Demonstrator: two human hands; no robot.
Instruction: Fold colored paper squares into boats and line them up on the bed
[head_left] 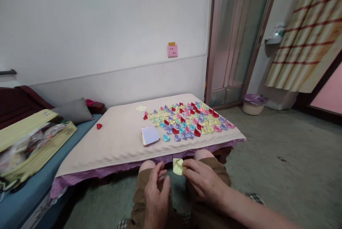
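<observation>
Right hand (204, 177): thumb and fingers pinched on the right edge of a small pale-yellow folded paper piece (177, 167), held in the air between the knees, just off the near edge of the low table under a cream cloth (120, 136). Left hand (157, 193): fingers loosely curled, thumb spread away from them, no contact with the paper, nothing visible in it. Exact folds in the yellow piece too small to read. On the cloth: a neat square stack of loose paper sheets with a lilac top sheet (151, 136), left of many small folded paper shapes in red, pink, yellow, blue and lilac (185, 136), set close together; 1 flat pale-yellow sheet (141, 108) lies behind, and 1 lone crumpled-looking red paper piece (99, 126) sits well apart at left. Risks, my judgement: only 1 hand has the paper, by its edge, so a slack pinch could drop it to the grey-green concrete floor (280, 172); squeezing hard could crease it off line; folding in mid-air with no backing could skew the edges. A knee in brown trousers (143, 190) bumping the table or snagging the cloth's overhang could shift the nearest shapes or the stack.
</observation>
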